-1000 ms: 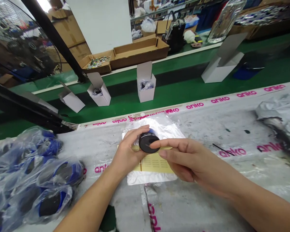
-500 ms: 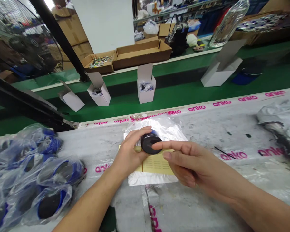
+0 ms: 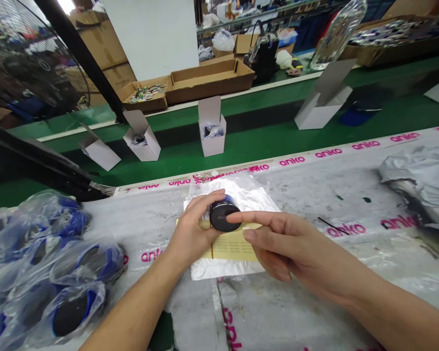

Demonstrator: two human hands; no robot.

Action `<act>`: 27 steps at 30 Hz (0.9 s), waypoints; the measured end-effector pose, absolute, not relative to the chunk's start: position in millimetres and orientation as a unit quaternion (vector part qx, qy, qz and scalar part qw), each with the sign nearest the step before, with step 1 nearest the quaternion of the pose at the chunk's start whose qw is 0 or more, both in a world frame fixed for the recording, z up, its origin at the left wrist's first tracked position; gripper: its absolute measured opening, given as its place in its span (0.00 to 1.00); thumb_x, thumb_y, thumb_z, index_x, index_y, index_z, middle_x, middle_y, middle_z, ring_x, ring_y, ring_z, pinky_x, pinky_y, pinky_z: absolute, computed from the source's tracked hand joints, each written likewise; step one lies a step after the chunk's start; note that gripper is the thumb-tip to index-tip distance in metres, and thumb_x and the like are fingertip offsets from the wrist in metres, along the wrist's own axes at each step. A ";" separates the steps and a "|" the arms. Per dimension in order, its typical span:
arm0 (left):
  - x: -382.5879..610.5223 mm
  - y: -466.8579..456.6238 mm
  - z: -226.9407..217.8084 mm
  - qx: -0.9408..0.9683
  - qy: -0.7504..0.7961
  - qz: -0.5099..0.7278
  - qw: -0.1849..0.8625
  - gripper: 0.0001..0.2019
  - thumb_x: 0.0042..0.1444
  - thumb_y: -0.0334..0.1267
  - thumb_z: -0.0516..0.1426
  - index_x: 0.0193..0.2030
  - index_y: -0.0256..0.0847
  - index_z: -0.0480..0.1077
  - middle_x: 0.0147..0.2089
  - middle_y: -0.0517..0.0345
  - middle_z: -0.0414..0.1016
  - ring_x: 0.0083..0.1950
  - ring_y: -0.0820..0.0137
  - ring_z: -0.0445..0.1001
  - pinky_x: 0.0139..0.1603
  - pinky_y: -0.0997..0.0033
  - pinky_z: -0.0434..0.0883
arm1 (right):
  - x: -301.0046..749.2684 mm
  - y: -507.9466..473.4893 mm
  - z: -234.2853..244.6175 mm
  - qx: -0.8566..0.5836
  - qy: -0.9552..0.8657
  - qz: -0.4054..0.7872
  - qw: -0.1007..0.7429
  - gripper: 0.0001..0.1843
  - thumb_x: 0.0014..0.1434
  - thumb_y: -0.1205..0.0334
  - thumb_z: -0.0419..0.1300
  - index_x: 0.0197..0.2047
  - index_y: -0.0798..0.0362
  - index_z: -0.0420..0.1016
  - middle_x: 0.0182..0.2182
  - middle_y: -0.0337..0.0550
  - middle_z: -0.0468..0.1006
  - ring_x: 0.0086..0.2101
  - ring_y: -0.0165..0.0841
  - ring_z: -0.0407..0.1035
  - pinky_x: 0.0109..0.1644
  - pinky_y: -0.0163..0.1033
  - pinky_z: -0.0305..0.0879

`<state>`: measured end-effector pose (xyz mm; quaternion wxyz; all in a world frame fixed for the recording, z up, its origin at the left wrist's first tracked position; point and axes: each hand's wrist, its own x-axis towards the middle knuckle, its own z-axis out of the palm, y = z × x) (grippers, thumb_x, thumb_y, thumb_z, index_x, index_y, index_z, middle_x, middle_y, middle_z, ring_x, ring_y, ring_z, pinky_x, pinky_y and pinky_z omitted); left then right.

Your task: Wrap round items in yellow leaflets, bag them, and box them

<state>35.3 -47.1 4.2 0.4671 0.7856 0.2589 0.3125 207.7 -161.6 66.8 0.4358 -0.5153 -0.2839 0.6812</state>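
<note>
My left hand (image 3: 193, 228) is wrapped around a short blue cylinder with a black round end face (image 3: 223, 220), tilted so that the face points up toward me. With its index finger stretched out, my right hand (image 3: 280, 241) touches the black face; its thumb stands apart and the other fingers are curled, with nothing visible in them. Beneath both hands lies a silvery-white plastic sheet or bag (image 3: 219, 269) with a yellow printed paper (image 3: 237, 245) on it. The far side of the cylinder is hidden by my left fingers.
At the left lie several bagged blue items with black ends (image 3: 73, 309). Open white boxes (image 3: 214, 144) stand on the green belt (image 3: 256, 129) behind the table edge. A blue item (image 3: 359, 114) lies beside one box. Crumpled white plastic (image 3: 420, 170) sits at the right.
The whole view has shifted slightly, so everything sits a little further left. My left hand keeps its hold, and my right index finger stays on the black face.
</note>
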 end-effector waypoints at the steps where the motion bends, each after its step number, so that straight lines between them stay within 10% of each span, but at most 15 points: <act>1: 35.0 -47.0 4.1 0.786 0.258 0.313 0.467 0.29 0.53 0.25 0.65 0.60 0.54 0.70 0.66 0.54 0.72 0.67 0.59 0.70 0.69 0.48 0.66 | 207.7 -162.0 67.4 -0.517 -0.285 0.679 0.435 0.36 0.60 0.48 0.65 0.66 0.58 0.69 0.12 0.29 0.61 0.16 0.25 0.49 0.23 0.35 0.45; 27: 34.3 -46.9 5.0 0.791 0.234 0.324 0.464 0.25 0.56 0.29 0.65 0.59 0.53 0.71 0.67 0.53 0.71 0.68 0.59 0.68 0.70 0.49 0.65 | 202.7 -169.7 68.7 -0.544 -0.325 0.652 0.417 0.40 0.61 0.44 0.64 0.68 0.58 0.63 0.15 0.31 0.66 0.20 0.28 0.56 0.29 0.37 0.50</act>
